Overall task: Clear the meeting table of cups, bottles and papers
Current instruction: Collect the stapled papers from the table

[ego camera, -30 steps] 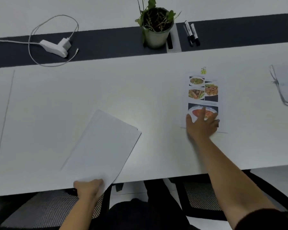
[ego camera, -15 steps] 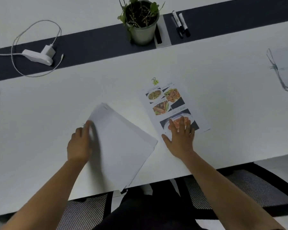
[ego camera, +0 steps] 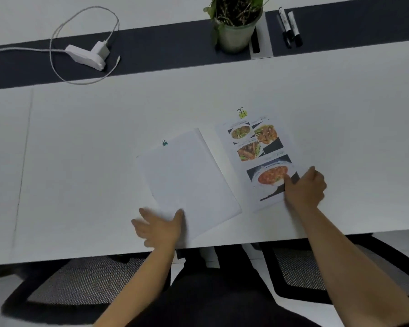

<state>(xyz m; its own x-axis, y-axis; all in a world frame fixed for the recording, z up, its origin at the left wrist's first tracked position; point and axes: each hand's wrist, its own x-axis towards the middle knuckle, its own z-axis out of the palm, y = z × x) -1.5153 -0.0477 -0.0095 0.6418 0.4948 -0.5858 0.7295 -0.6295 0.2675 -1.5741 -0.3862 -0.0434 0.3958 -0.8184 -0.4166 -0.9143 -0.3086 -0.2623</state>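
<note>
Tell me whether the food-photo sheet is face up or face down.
Face up: the food-photo sheet shows its printed dish pictures, with the right hand on its near corner.

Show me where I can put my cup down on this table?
Big bare patch left of the blank stack, below the charger. Another right of the food sheet. The middle is crowded: papers, left hand, right hand.

One view only, worn on the head; it looks steeply down and forward over the worktop (ego camera: pixel 85 175) from close above; near edge low in frame, dark strip (ego camera: pixel 165 50) at the far top.
</note>
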